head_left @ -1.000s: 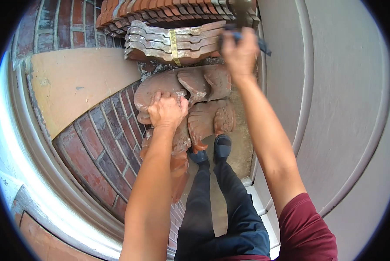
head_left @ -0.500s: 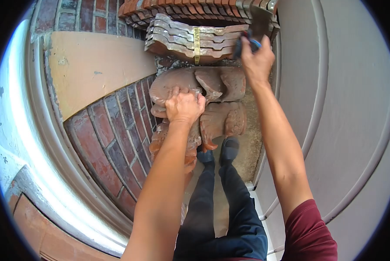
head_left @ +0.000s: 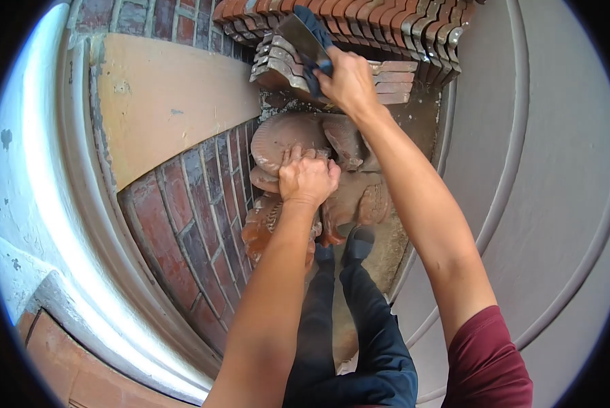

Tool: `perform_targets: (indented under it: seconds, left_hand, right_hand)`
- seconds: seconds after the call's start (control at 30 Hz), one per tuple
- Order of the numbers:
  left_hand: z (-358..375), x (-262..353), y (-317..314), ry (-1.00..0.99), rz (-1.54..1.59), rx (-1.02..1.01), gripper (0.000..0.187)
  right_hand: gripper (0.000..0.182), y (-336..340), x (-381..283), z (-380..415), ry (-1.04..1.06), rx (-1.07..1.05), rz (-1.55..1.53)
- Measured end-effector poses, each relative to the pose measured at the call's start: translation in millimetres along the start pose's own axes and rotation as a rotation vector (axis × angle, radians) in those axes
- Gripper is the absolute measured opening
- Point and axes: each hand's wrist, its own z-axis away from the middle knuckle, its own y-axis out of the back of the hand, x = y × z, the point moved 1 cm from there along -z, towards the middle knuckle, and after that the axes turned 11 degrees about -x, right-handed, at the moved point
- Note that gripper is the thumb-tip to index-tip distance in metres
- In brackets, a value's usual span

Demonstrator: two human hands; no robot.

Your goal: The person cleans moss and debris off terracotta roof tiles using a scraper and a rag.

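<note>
My left hand has its fingers curled over the edge of a reddish-brown carved clay ornament with a rounded, ridged rim. My right hand grips a scraper with a wide, flat metal blade, held up over the stacked tiles. Dark blue material that looks like cloth shows alongside the blade and below it. Beneath that hand, a short stack of curved clay tiles is partly covered. Other carved clay pieces lie nearer my feet, partly behind my left forearm.
Rows of curved clay roof tiles stand at the far end. On the left runs a brick wall with a tan board against it. A grey panelled wall closes the right side. My shoes are just behind the ornaments.
My right hand has swung left with the scraper, from the right end of the tile stack to over its middle. The left hand stays on the ornament; the view has shifted slightly.
</note>
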Motion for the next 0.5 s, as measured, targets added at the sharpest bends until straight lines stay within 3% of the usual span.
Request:
perform_targets:
  seconds: [0.13, 0.2, 0.3, 0.37, 0.43, 0.5]
  left_hand:
    - [-0.7, -2.0, 1.6, 0.042, 0.126, -0.048, 0.031]
    - [2.0, 1.1, 6.5, 0.050, 0.162, -0.060, 0.031]
    - [-1.5, -1.5, -3.3, -0.020, 0.044, 0.076, 0.039]
    - [1.4, -0.6, -3.2, -0.013, 0.035, 0.116, 0.045]
    - [0.0, -0.1, 0.9, -0.001, 0.064, 0.080, 0.049]
    - [1.6, 1.5, 1.3, 0.016, 0.065, 0.045, 0.045]
  right_hand:
    - [0.019, -50.1, -27.4, -40.4, 0.150, 0.211, 0.022]
    - [0.021, -49.0, -32.6, -46.1, 0.054, 0.067, 0.057]
    - [0.026, 2.8, -22.8, -19.0, 0.106, -0.453, -0.089]
    - [0.033, 26.8, -11.3, 17.5, -0.011, -0.650, -0.092]
    - [0.038, 37.1, 10.7, 60.9, -0.021, -0.606, -0.151]
    - [0.035, 45.1, 20.1, 104.5, -0.144, -0.302, -0.278]
